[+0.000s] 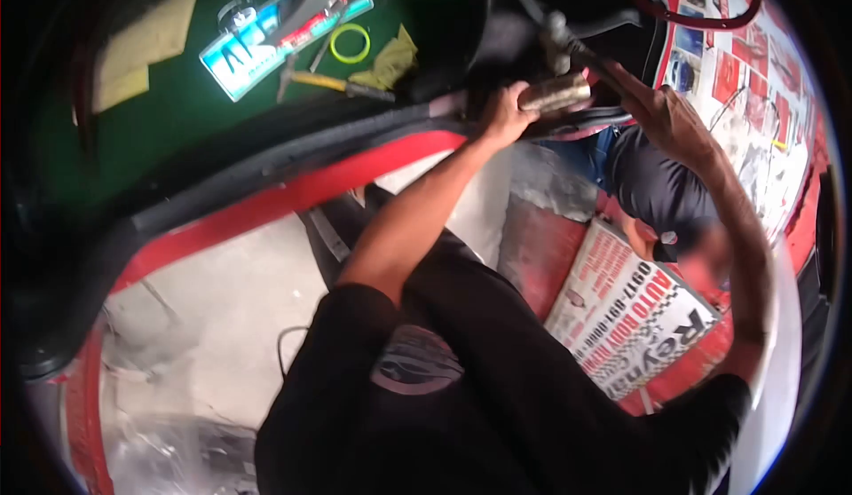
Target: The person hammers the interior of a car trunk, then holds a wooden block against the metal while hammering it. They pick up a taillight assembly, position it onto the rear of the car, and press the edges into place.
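My left hand (pixel 506 120) grasps a metal block (pixel 561 94) near the black rim (pixel 311 156). My right hand (pixel 673 120) is closed around the hammer (pixel 559 42), whose head is just beside the block; whether they touch, I cannot tell. I judge this is the hammering step; the next blow calls for a steady block and careful aim. Farther lies a yellow ring (pixel 333 47).

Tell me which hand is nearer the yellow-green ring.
Left. The left hand, holding the cylinder, is to the right of and below the ring in the picture; the right hand is farther right.
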